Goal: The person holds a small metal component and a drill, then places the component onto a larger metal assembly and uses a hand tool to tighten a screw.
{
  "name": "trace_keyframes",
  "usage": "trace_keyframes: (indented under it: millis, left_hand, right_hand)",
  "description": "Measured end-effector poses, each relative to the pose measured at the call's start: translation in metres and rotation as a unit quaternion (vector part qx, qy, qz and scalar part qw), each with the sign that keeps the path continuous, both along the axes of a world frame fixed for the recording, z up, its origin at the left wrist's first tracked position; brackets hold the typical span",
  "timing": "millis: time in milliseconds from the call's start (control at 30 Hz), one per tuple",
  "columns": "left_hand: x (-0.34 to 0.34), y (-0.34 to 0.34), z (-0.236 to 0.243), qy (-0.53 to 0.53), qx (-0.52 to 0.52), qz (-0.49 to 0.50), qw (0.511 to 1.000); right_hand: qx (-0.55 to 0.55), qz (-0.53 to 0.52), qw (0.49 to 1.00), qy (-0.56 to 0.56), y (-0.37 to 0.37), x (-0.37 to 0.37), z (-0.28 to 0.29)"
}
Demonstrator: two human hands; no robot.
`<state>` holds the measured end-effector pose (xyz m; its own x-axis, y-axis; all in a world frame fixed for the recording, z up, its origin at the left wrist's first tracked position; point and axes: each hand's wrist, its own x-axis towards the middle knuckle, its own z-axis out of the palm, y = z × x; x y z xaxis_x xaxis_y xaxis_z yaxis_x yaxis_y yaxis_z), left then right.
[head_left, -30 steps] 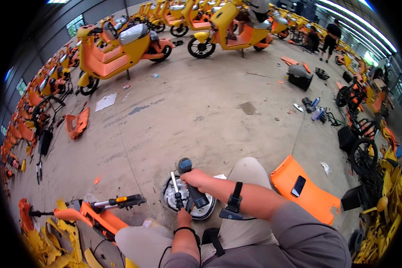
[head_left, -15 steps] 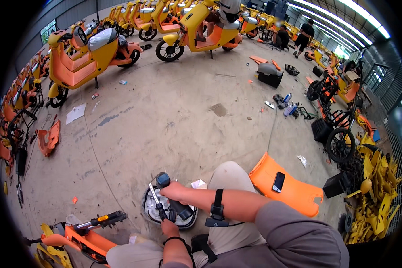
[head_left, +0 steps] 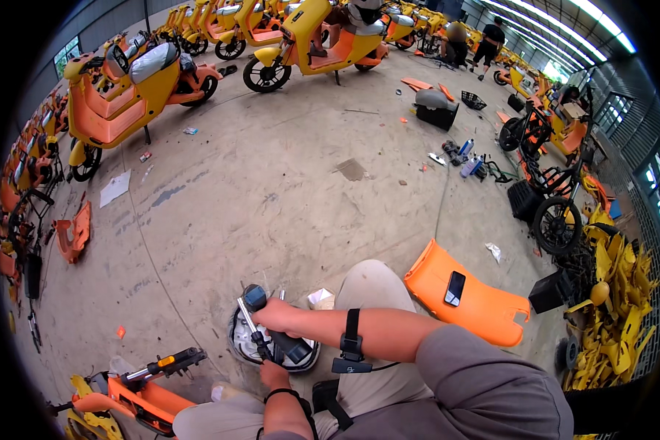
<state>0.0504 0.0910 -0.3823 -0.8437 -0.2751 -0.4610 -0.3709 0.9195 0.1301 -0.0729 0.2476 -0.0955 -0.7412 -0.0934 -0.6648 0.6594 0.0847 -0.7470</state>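
My right hand [head_left: 273,317] is closed around a dark tool [head_left: 293,346], which looks like a cordless power driver, with a rounded blue-grey end [head_left: 255,296] beyond the knuckles. Under it is a fork-like part with chrome tubes [head_left: 247,314] and black lower fittings. My left hand [head_left: 274,375] is closed at the near end of that part, its fingertips partly hidden. Both lie over a round, dark-rimmed basin-like thing [head_left: 235,345] lined with pale plastic, between my knees. What the tool's working end touches is hidden.
Right of my knee lies an orange panel [head_left: 484,312] with a phone [head_left: 455,288] on it. An orange scooter frame part [head_left: 150,400] is at lower left. Yellow panels [head_left: 616,308] are piled at right beside a stripped scooter [head_left: 557,220]. Yellow scooters [head_left: 117,103] and people [head_left: 487,48] are farther off.
The whole view has shifted slightly, so the floor and scooters sit a little more to the left and higher. Both hands keep their grip, and a second chrome tube end shows beside my right hand.
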Motion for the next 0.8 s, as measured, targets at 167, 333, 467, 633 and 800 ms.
trace_keyframes:
  millis: [167, 333, 467, 633, 800]
  left_hand:
    - [-0.006, -0.002, 0.005, -0.021, -0.027, -0.033, 0.999]
    - [-0.002, -0.002, 0.003, -0.034, -0.046, -0.038, 0.998]
    - [-0.001, 0.000, -0.002, -0.020, -0.022, -0.021, 0.999]
    - [0.009, -0.026, -0.067, 0.038, -0.051, -0.051, 0.997]
    - [-0.006, 0.021, 0.035, -0.073, -0.056, -0.093, 0.991]
  right_hand:
    - [-0.003, 0.003, 1.000, -0.013, 0.009, 0.000, 0.005]
    - [-0.053, -0.035, 0.998, -0.028, 0.020, 0.009, -0.009]
    - [-0.207, -0.121, 0.968, -0.075, 0.029, 0.023, 0.027]
    - [-0.299, -0.184, 0.935, -0.051, -0.005, 0.021, 0.065]
    - [-0.338, -0.193, 0.919, -0.061, 0.003, 0.022, 0.078]
